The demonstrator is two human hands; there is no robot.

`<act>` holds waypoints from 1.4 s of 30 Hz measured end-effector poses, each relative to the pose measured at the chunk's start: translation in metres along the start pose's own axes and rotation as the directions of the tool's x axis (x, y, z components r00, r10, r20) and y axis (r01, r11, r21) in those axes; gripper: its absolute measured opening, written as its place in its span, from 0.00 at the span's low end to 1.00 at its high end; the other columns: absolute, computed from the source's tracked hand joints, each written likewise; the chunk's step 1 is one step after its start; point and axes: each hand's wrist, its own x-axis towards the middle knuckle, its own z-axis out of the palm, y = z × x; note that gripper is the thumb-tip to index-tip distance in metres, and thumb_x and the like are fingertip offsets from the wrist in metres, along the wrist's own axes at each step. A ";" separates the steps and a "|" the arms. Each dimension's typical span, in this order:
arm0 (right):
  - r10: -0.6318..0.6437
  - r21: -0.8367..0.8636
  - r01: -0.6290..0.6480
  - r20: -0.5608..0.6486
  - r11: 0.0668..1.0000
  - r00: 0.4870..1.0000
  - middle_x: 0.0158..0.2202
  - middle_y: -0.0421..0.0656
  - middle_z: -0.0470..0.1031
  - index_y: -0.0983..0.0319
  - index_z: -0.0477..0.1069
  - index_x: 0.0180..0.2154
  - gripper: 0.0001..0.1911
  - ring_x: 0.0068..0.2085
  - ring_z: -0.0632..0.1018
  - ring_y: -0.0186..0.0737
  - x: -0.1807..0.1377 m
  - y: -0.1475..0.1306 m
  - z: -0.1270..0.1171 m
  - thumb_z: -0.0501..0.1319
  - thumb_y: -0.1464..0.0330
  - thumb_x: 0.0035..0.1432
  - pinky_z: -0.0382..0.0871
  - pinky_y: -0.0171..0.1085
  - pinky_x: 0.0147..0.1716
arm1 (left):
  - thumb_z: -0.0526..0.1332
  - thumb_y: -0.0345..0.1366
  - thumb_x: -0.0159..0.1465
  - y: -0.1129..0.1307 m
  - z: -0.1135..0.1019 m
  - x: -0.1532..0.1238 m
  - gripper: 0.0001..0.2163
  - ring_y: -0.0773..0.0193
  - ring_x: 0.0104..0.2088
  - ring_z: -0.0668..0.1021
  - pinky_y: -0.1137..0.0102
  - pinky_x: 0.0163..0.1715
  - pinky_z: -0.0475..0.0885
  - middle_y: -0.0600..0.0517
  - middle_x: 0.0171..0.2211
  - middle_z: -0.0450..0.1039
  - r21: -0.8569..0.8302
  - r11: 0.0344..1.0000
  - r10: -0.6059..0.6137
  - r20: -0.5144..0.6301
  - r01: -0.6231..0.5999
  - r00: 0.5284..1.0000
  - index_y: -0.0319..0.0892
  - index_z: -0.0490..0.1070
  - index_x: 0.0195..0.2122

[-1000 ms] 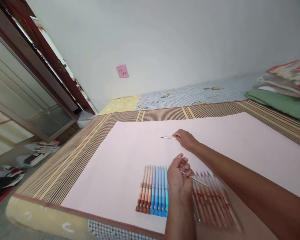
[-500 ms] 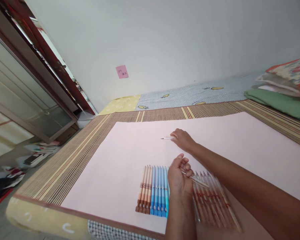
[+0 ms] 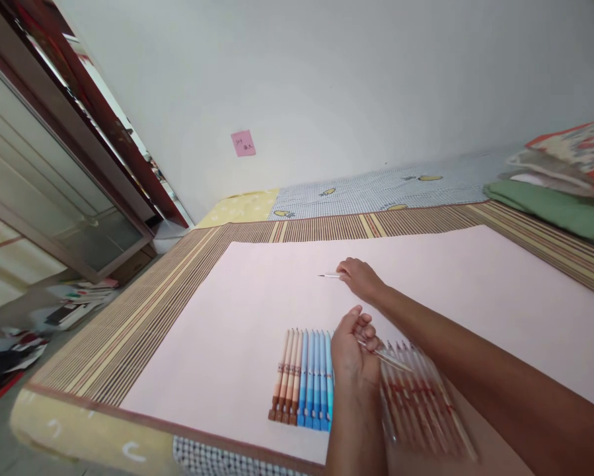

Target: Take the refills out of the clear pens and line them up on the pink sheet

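Note:
A large pale pink sheet covers a striped woven mat. My right hand reaches far across the sheet, fingers closed on a thin pen refill whose tip points left. My left hand is curled near the front and holds a clear pen barrel. Just left of that hand lies a neat row of brown and blue pens. To its right lies a row of clear pens with red marks, partly under my right forearm.
The mat lies on a bed with checked and yellow bedding against a white wall bearing a pink sticky note. Folded green and patterned cloths lie at the right. A glass-fronted cabinet and floor clutter are left.
My right hand has slid slightly to the left along the refill. My left hand and the rows of pens stay where they were.

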 end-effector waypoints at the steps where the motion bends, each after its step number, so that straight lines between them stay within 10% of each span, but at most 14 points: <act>1: -0.003 -0.001 0.003 0.000 1.000 1.000 0.40 0.45 0.76 0.61 0.75 0.38 0.06 0.40 0.72 0.40 0.000 0.000 0.000 0.59 0.73 0.62 0.60 0.37 0.40 | 0.63 0.25 0.58 0.001 0.001 -0.001 0.01 0.76 0.16 0.63 0.82 0.12 0.51 0.51 0.24 0.68 -0.001 1.000 -0.001 -0.004 0.001 1.000 0.35 0.71 0.31; 26: 0.124 0.157 -0.113 -0.065 0.981 0.990 0.47 0.47 0.79 0.62 0.77 0.47 0.15 0.46 0.76 0.41 0.002 0.018 -0.006 0.54 0.70 0.65 0.66 0.36 0.46 | 0.58 0.24 0.62 0.006 0.004 -0.003 0.02 0.75 0.15 0.62 0.81 0.12 0.50 0.51 0.23 0.68 -0.023 1.000 -0.020 -0.025 0.019 0.999 0.33 0.70 0.33; 42: 0.192 0.144 -0.196 0.042 0.970 0.981 0.34 0.42 0.80 0.62 0.77 0.38 0.12 0.36 0.76 0.37 -0.005 0.022 -0.010 0.60 0.76 0.52 0.64 0.32 0.35 | 0.59 0.24 0.62 0.004 0.003 -0.003 0.02 0.75 0.15 0.63 0.81 0.11 0.50 0.51 0.22 0.68 -0.025 0.999 -0.025 -0.013 0.024 1.000 0.34 0.70 0.32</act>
